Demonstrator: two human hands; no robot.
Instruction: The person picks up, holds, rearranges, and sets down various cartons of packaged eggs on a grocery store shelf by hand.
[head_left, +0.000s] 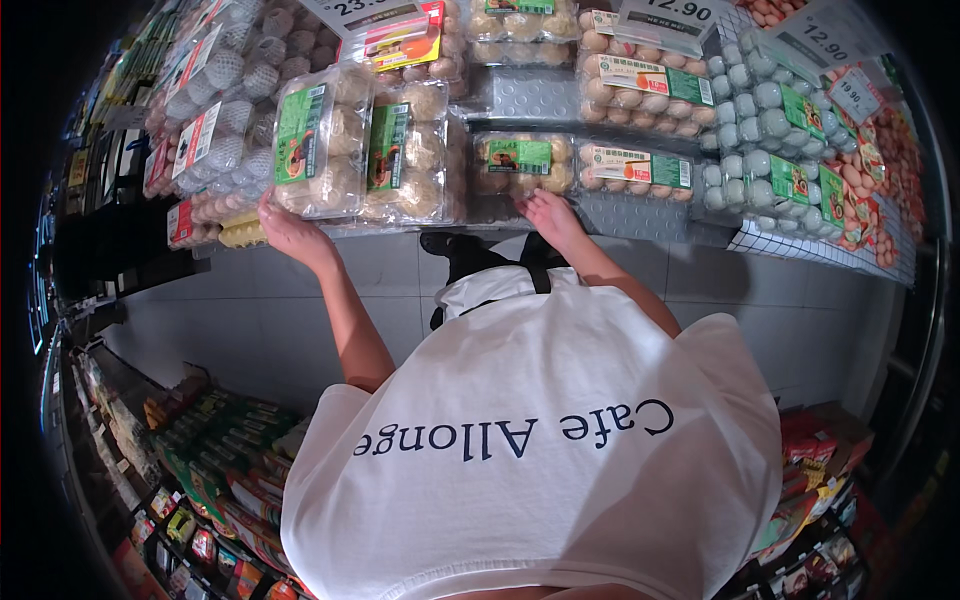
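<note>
My left hand (291, 231) is at the lower left corner of a clear plastic egg carton (324, 142) with a green label, which sits at the top of a stack; whether the fingers grip it is unclear. Against its right side stands another clear carton of straw-coloured, coated eggs (409, 154). My right hand (553, 219) touches the front edge of a smaller green-labelled carton (523, 163) on the grey display shelf, its fingertips apart. Beside that one lies a carton of brown eggs (636, 172) with a white and green label.
Cartons of net-wrapped fruit-like items (217, 139) are piled at the left. Pale blue-green eggs in cartons (776, 187) and a wire mesh basket (821, 259) stand at the right. Price signs (667, 16) overhang the display. Behind me are shelves of packaged goods (225, 457).
</note>
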